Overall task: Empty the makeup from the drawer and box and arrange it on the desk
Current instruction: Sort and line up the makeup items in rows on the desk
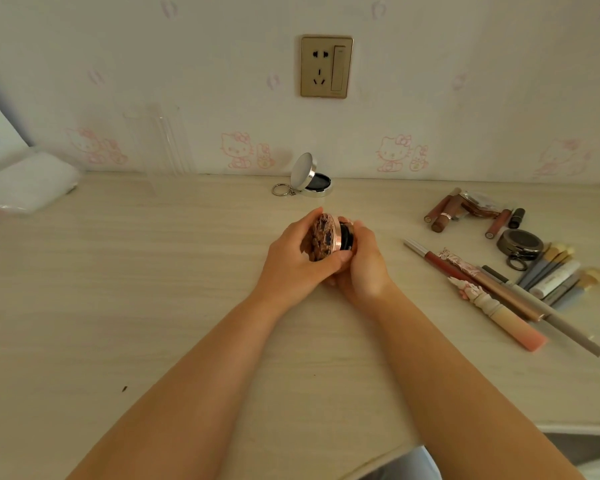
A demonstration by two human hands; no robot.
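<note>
Both hands at frame ctr, just above the pale wood-grain desk point(153, 306). Left hand point(297, 259) + right hand point(361, 263) both wrapped around a round rose-gold compact w/ dark speckled lid point(323, 237). Left fingers curled over the lid rim, right cups the black base from the 3 o'clock side. Lid looks hinged partly open, tilted on edge; can't tell how far.

12 o'clock of hands, near the wall: round silver compact w/ keyring point(310, 180), lid up, dark pad showing.

2 o'clock: cluster of brown/rose lip tubes point(445, 213), small black tube point(516, 218), round dark-metal compact w/ ring point(520, 242).

3 o'clock: row of long pencils/pens, incl. peach-pink ornate stick point(499, 315) + grey pencil point(568, 332); blue/cream tubes point(555, 275) just beside.

10 o'clock, far edge: blurred white bag point(25, 188). Gold wall socket point(326, 66) above.
</note>
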